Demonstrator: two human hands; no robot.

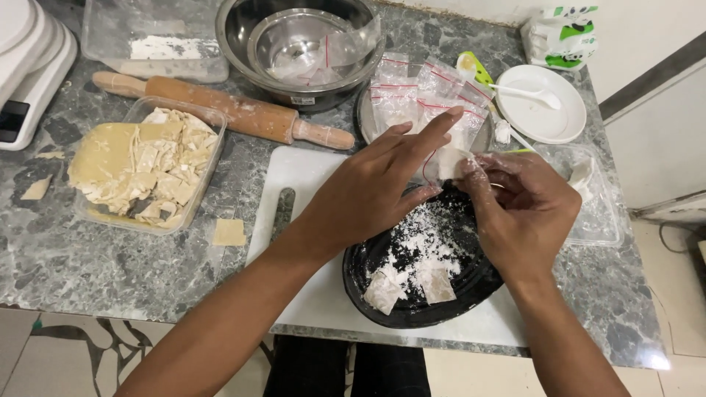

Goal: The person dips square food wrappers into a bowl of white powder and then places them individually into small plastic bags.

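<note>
Two floured dough squares point(412, 285) lie in the near part of a black oval tray point(412, 312), in loose white flour. I note the tray sits on a white cutting board point(309, 176) at the near edge of the grey marble worktop point(88, 265).

Above the tray's far rim, both my hands meet on a small clear zip bag point(447, 163) with a red seal line, holding a floured piece. Left hand point(375, 191): thumb and lower fingers pinched on the bag's left edge, index and middle fingers stretched out straight. Right hand point(526, 209): fingers curled together, gripping the bag from the right, fingertips dusted white.

Left of the board: a clear tub point(193, 202) of cut dough sheets; one loose dough square point(229, 232) just beside it on the worktop.

Farther back: a wooden rolling pin point(220, 110) lying aslant, more red-sealed bags point(419, 92) stacked on a round plate, a white saucer with a spoon point(540, 110) to the right, and nested steel bowls point(301, 44) at the far edge.
</note>
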